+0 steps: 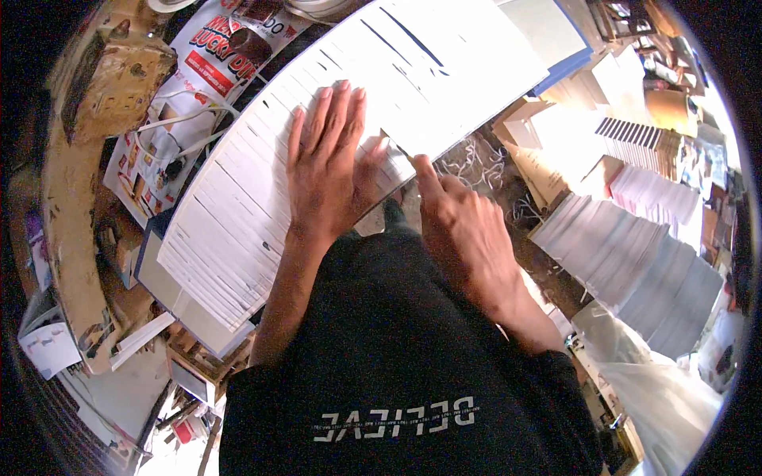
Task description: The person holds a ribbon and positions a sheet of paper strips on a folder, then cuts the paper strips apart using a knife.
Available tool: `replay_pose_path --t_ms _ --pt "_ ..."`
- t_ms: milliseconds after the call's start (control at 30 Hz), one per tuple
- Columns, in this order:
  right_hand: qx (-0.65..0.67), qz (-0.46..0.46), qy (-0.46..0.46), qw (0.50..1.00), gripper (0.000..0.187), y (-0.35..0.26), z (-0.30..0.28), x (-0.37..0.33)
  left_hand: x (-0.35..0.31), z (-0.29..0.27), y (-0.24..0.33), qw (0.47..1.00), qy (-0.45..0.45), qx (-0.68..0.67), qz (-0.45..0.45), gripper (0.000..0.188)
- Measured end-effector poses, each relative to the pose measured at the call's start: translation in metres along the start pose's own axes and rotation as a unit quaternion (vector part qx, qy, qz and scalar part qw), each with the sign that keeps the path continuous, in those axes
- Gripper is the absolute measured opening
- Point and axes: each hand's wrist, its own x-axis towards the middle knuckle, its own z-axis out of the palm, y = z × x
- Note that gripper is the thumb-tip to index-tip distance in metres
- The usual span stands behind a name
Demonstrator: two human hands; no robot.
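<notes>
If the right hand (pixel 464 226) slips, its gripped thin, dark, blade-like tool (pixel 402 151) could nick the left hand (pixel 324 174), laid flat (thumb just beside the tip) on the long, white, layered paper stack (pixel 226 218) before the black-shirted torso (pixel 397 341).

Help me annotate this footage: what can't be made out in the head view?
In the head view:
Thin pointed tool: its handle is hidden by the right hand, so its type is unclear.
Overlapping white sheets: the upper part is cut off by the top edge; the left hand covers some.
Blue-edged board ends: the sheets hide whether they join.
Translucent plastic: its outer side is lost at the dark fisheye rim.
</notes>
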Motion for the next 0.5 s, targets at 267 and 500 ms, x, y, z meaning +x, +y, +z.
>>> replay_pose_path --t_ms 267,500 --pt "-0.089 -0.022 -0.065 0.994 0.053 -0.001 -0.024 -0.021 -0.003 0.002 -0.003 1.000 0.005 -0.012 0.013 0.064" --pt "-0.066 0.054 -0.175 0.981 0.034 0.012 -0.039 -0.038 -0.005 0.002 -0.008 1.000 0.005 -0.008 0.010 0.065"
